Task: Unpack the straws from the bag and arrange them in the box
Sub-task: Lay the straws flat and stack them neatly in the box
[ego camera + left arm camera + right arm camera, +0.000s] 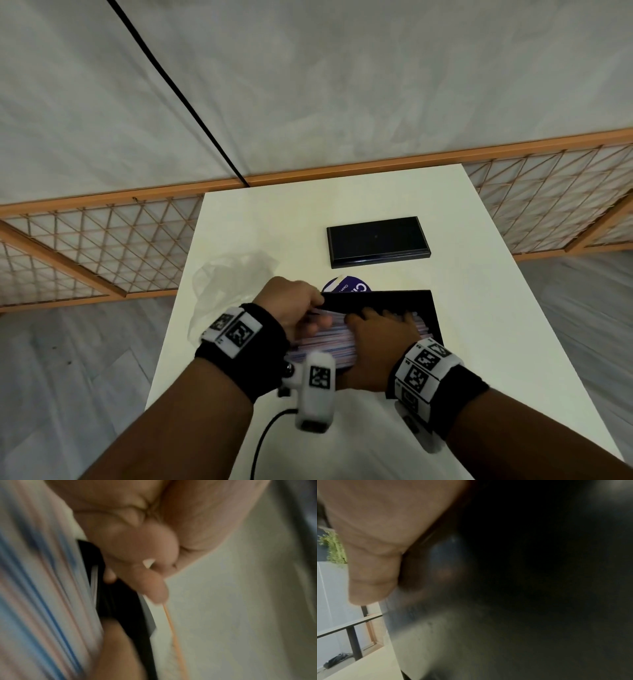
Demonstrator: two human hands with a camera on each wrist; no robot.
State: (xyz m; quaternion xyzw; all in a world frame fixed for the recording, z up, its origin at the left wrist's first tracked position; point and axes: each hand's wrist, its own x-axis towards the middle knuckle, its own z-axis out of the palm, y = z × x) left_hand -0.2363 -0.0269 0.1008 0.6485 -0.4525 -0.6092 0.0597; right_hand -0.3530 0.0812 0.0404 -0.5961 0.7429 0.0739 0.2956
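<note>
A black box (426,308) lies near the front of the white table (496,325), filled with a layer of striped pink, blue and white straws (329,342). My right hand (380,325) lies flat on the straws with its fingers stretched toward the box's right end. At the box's left end, my left hand (318,311) has its fingers curled over the wall, thumb on the far rim. In the left wrist view the straws (42,588) blur past beside the black wall (116,601). The emptied clear bag (226,277) lies crumpled to the left. The right wrist view is mostly dark.
A black lid (376,240) rests farther back on the table. A round purple label (342,286) peeks out behind the box. A black cable (263,442) trails off the near edge. An orange mesh fence (102,240) runs behind the table.
</note>
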